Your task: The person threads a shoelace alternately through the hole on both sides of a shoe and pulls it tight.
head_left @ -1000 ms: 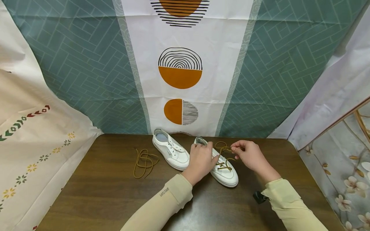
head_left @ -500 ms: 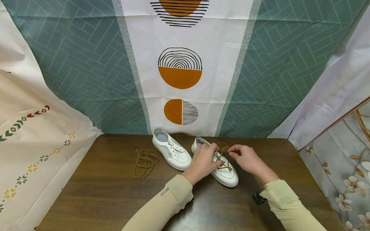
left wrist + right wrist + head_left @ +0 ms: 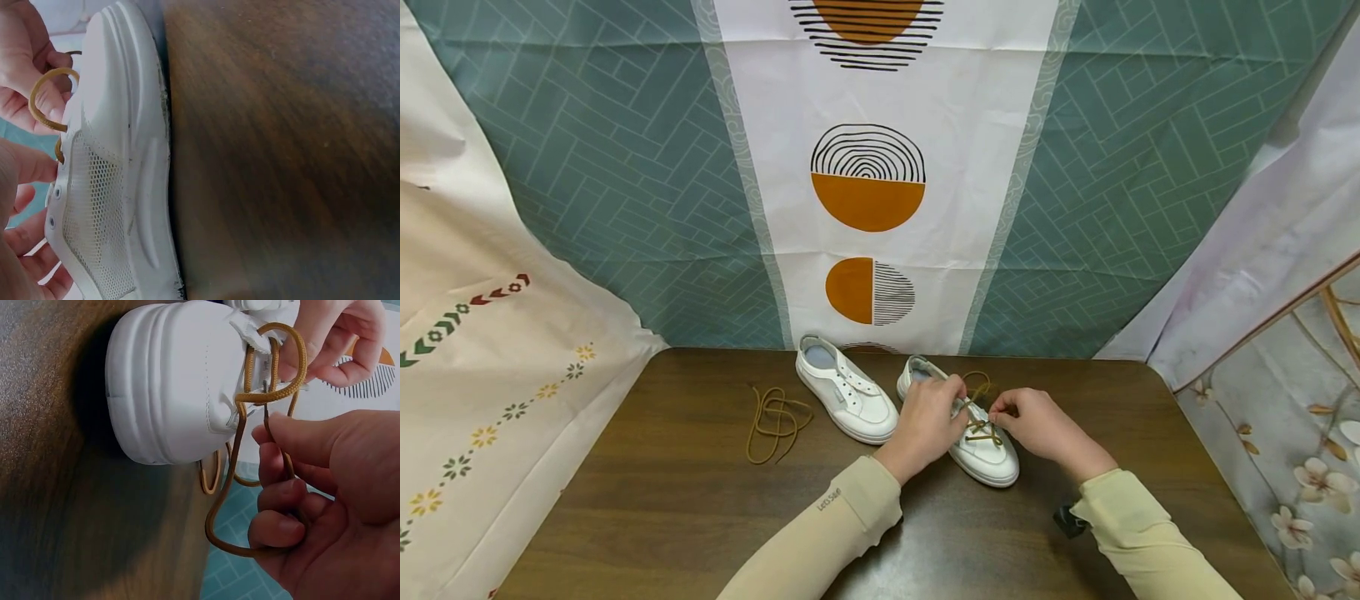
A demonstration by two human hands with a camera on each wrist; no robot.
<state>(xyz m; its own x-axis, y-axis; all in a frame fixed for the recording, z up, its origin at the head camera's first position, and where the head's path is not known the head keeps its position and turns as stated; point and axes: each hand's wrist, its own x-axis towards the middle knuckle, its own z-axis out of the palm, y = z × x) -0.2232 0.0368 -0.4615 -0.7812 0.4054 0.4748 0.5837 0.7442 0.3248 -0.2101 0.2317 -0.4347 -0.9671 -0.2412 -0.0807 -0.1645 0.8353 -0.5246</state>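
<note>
A white sneaker (image 3: 988,462) stands on the table with its toe towards me and to the right. A mustard-brown shoelace (image 3: 273,397) runs through its front eyelets, with a loop standing up over the tongue. My left hand (image 3: 925,418) holds the sneaker's eyelet edge, its thumb (image 3: 39,165) beside the lace in the left wrist view. My right hand (image 3: 1037,423) pinches the thin lace tip between thumb and forefinger, close to the eyelets. In the right wrist view, slack lace also runs through its curled fingers (image 3: 278,528). Part of the sneaker's opening is hidden behind my left hand.
A second white sneaker (image 3: 857,408), without a lace, stands to the left. Further left a loose brown shoelace (image 3: 775,425) lies tangled on the brown table (image 3: 685,500). A patterned curtain (image 3: 880,108) hangs behind the table's far edge.
My right hand has moved left and down with the lace, coming close to the sneaker's eyelets. The left hand has shifted slightly at the sneaker. The other sneaker and loose lace are unchanged.
</note>
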